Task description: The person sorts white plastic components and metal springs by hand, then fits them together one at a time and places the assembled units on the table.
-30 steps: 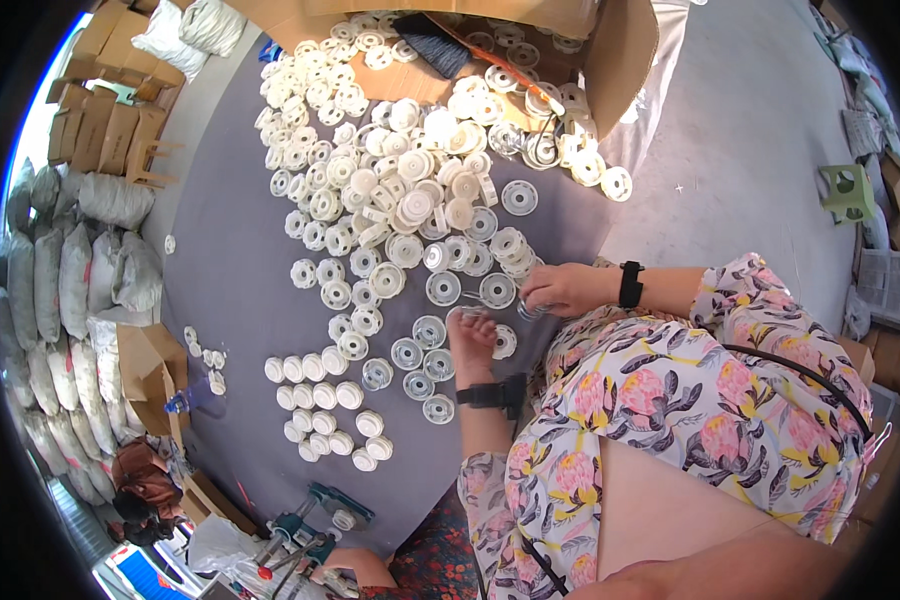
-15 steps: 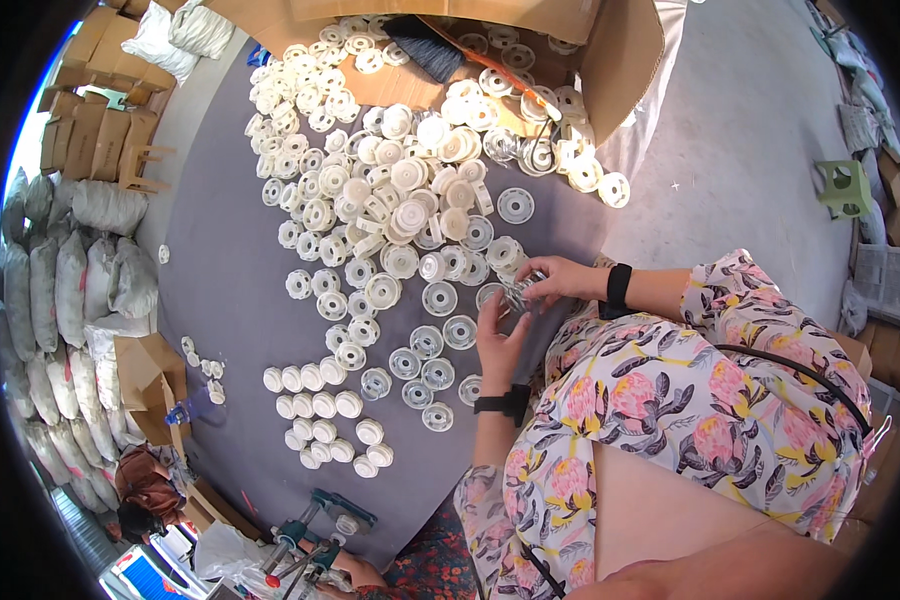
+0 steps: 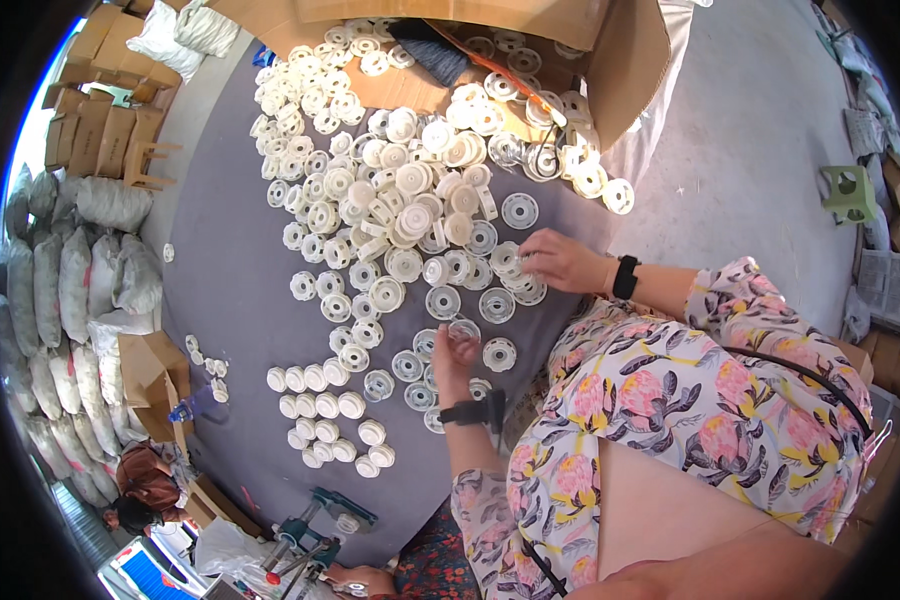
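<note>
My left hand has its fingers closed at a clear wheel-shaped plastic disc. More clear discs lie around it, among them one to its right and one to its left. My right hand is over the right edge of the pile, its fingers curled beside a pale disc. Whatever those fingers grip, if anything, is hidden. A larger clear disc lies between the two hands.
White wheel-shaped parts heap across the grey tabletop. Capped white parts stand in rows nearer me. An open cardboard box is at the far side. A green hand-lever press and another person are at lower left.
My hands, together on a shiny piece before, have parted. The left moved left and nearer me; the right moved slightly right and away. A clear disc now lies right of my left hand.
</note>
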The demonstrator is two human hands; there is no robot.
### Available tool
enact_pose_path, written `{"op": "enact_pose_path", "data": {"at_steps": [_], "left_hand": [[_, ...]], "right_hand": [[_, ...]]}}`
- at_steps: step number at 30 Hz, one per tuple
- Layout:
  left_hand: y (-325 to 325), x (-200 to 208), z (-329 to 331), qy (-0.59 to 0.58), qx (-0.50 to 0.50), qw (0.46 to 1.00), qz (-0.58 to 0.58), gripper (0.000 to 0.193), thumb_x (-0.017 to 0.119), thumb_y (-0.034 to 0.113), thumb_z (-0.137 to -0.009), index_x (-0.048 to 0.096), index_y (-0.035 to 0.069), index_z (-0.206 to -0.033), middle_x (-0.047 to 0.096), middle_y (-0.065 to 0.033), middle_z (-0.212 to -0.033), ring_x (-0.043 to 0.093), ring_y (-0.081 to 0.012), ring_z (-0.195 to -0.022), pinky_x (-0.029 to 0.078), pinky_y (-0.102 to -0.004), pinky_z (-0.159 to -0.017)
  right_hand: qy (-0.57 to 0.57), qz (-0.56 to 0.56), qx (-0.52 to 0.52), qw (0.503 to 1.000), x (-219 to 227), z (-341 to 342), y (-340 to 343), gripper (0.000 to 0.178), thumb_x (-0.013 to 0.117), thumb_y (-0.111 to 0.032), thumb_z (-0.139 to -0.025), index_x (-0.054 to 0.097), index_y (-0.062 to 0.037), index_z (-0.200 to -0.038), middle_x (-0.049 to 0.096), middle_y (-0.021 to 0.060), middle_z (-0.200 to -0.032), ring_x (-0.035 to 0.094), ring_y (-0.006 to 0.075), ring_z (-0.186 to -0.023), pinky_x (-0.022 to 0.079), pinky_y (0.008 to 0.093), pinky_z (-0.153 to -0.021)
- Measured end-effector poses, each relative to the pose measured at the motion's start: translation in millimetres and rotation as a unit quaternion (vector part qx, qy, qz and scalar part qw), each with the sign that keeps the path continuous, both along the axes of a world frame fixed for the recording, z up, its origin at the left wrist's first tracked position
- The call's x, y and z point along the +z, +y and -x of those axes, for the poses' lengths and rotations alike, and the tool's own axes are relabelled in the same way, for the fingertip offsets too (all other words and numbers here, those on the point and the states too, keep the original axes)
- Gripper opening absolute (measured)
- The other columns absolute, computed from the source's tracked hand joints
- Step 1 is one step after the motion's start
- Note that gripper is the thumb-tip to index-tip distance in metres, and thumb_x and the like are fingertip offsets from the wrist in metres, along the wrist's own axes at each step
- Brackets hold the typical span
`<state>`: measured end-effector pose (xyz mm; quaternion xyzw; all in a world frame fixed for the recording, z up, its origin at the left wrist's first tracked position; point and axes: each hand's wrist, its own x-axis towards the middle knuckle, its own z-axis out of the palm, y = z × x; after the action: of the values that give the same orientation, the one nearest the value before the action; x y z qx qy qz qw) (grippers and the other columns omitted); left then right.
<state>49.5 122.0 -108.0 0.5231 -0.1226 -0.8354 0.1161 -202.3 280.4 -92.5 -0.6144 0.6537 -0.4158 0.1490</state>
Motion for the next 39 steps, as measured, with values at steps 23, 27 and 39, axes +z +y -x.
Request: {"op": "enact_pose_path", "data": {"at_steps": [23,27,39], "left_hand": [[94.1,-10.2,-18.0,-0.29,-0.267,0.706,0.589,0.067,0.076,0.019,-0.067,0.043,0.004,-0.123,0.049,-0.0186,-0.108,0.054,-0.0319,-0.096,0.046,-0.0383,-0.077],[92.4,-22.9,-25.9,-0.182,-0.168,0.774,0.582,0.071,0.078,0.013,-0.064,0.041,0.001,-0.123,0.049,-0.0194,-0.114,0.05,-0.0325,-0.106,0.041,-0.039,-0.088],[120.3,-1.7,-37.8,-0.044,-0.108,0.874,0.472,0.053,0.071,0.014,-0.078,0.047,-0.002,-0.123,0.058,-0.0112,-0.112,0.057,-0.0239,-0.101,0.045,-0.0333,-0.089]], "right_hand": [[-0.494,-0.335,-0.026,0.802,-8.5,-75.0,-4.4,0.03,0.058,-0.035,-0.087,0.054,-0.0084,-0.101,0.056,0.0015,-0.069,0.054,0.0093,-0.049,0.042,0.0226,-0.044],[-0.528,-0.336,-0.044,0.779,-14.0,-82.4,-7.1,0.027,0.058,-0.03,-0.088,0.052,-0.0099,-0.105,0.056,0.0007,-0.077,0.056,0.0091,-0.055,0.043,0.0223,-0.048],[-0.519,-0.391,0.101,0.754,-7.0,-100.4,-10.9,0.035,0.061,-0.024,-0.086,0.05,-0.0055,-0.113,0.057,0.004,-0.091,0.06,0.0107,-0.069,0.049,0.0227,-0.056]]}}
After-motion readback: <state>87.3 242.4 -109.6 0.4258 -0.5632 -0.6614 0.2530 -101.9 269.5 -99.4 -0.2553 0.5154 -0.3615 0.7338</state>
